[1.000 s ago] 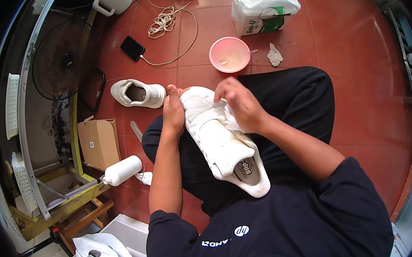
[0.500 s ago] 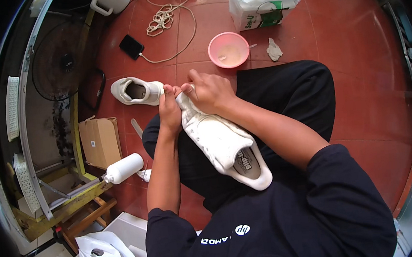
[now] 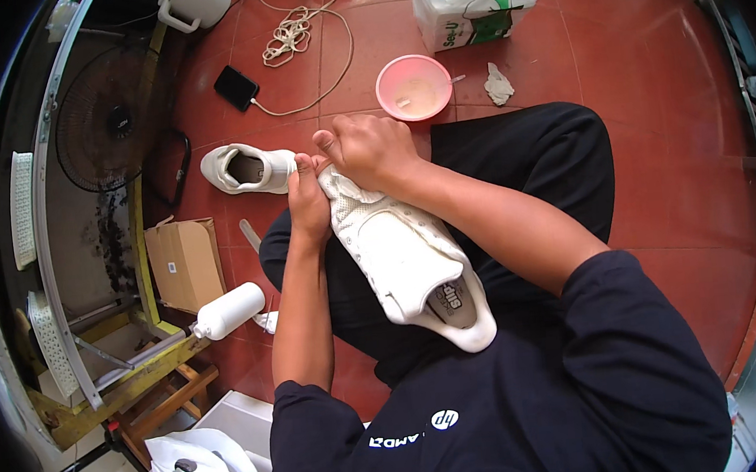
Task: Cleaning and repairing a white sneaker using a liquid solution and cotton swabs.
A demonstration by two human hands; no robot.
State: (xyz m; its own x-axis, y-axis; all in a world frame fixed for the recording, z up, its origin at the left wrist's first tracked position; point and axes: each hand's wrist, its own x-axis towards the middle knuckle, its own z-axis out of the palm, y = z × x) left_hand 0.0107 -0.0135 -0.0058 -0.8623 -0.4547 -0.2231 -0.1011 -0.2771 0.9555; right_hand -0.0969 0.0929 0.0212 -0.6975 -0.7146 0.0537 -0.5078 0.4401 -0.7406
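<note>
A white lace-less sneaker lies across my lap, its toe pointing away from me and its heel opening against my shirt. My left hand grips the shoe's toe end from the left, thumb up. Over the same toe end, my right hand is closed, fingers curled and thumb pointing left. What sits inside those curled fingers is hidden. The matching white shoe rests upright on the floor just beyond my left hand.
Ahead stands a pink bowl of cloudy liquid, beside a crumpled tissue and a plastic bag. A phone charges on a cable. A white bottle, cardboard box and fan are at left.
My right hand has shifted slightly up and left over the shoe's toe, and its fingers look more curled. My left hand keeps its grip. The whole view has moved a little.
</note>
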